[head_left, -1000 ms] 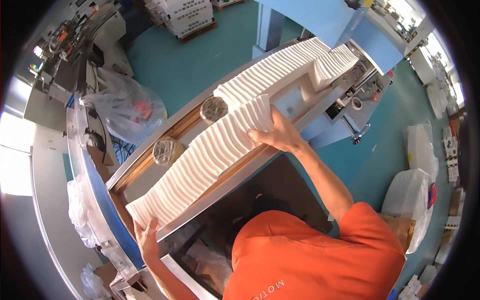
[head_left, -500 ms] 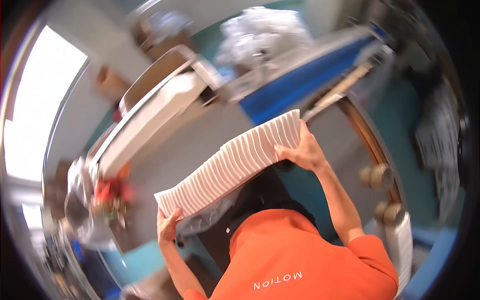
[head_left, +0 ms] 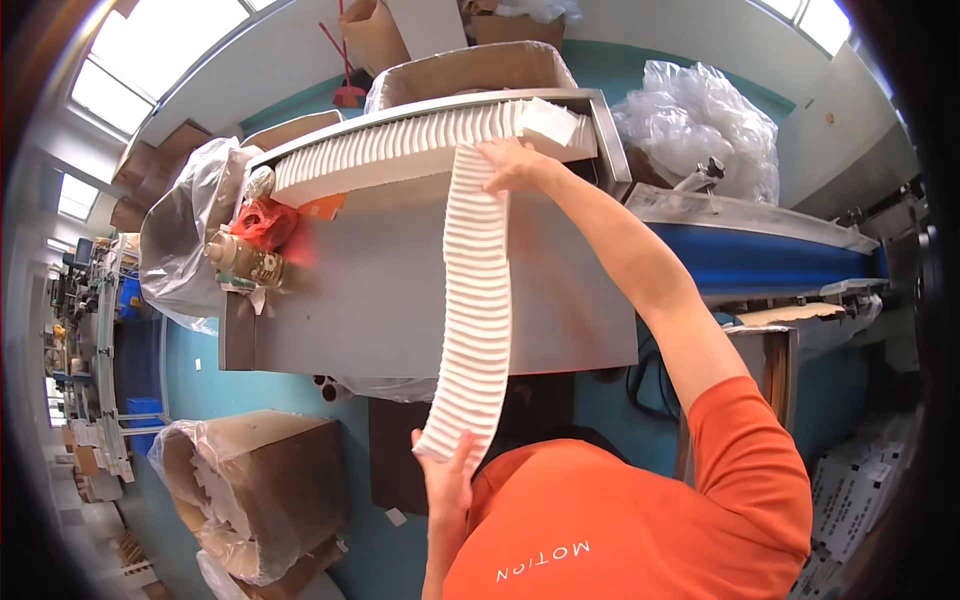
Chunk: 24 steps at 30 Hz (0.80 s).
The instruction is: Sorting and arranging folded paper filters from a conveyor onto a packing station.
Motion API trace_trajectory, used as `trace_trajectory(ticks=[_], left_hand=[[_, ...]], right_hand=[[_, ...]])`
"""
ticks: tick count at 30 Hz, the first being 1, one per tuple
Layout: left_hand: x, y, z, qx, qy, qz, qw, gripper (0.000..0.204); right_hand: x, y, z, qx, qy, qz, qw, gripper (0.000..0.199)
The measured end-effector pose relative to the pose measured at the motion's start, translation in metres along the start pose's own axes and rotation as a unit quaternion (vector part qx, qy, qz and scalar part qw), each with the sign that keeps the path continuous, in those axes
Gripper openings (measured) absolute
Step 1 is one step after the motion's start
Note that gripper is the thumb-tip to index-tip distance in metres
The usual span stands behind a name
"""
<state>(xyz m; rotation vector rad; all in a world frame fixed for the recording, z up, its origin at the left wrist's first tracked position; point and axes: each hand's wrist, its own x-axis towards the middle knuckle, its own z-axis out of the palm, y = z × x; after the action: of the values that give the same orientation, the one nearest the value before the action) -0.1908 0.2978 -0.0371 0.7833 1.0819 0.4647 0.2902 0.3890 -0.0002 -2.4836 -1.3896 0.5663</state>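
A long stack of thin white pieces (head_left: 475,300), pressed face to face, is held between my two hands and runs away from my body over the grey metal table. My left hand (head_left: 448,485) grips its near end, thumb on top, close to my orange shirt. At the far end my right hand (head_left: 512,165) clasps the stack with bent fingers. Just beyond it, a similar white row (head_left: 390,150) stands along the table's raised back edge. A small white block (head_left: 552,122) lies at that row's right end.
On the table's left are a red plastic bag (head_left: 262,224) and a bottle of brownish contents (head_left: 245,260). A blue conveyor belt (head_left: 760,258) adjoins at right. Plastic-lined carton (head_left: 270,480) stands on the floor at lower left; clear plastic bags (head_left: 700,125) are piled behind.
The stack has swung from lying crosswise before me to pointing away over the table. My right hand has gone forward to the back row; my left stays near my body. The view has turned.
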Motion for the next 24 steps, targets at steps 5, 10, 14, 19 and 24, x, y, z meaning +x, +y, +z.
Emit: trace_trajectory(ticks=[5, 10, 14, 19, 24], left_hand=[[-0.011, 0.007, 0.047, -0.026, -0.115, -0.077, 0.99, 0.068], [-0.007, -0.002, 0.05, 0.032, -0.097, -0.097, 0.99, 0.05], [0.018, -0.006, 0.019, 0.011, -0.108, -0.162, 0.981, 0.046], [0.024, 0.007, 0.038, 0.069, -0.161, -0.165, 0.971, 0.055], [0.055, 0.013, 0.039, 0.163, -0.208, -0.187, 0.946, 0.068]], right_hand=[[-0.069, 0.001, 0.05, 0.158, 0.317, -0.103, 0.929, 0.04], [-0.272, 0.011, 0.076, 0.25, 0.342, -0.001, 0.906, 0.029], [-0.449, 0.021, 0.093, 0.08, 0.412, 0.317, 0.85, 0.035], [-0.667, 0.02, 0.164, -0.199, 0.325, 0.718, 0.582, 0.066], [-0.692, -0.038, 0.186, -0.075, 0.389, 0.664, 0.634, 0.058]])
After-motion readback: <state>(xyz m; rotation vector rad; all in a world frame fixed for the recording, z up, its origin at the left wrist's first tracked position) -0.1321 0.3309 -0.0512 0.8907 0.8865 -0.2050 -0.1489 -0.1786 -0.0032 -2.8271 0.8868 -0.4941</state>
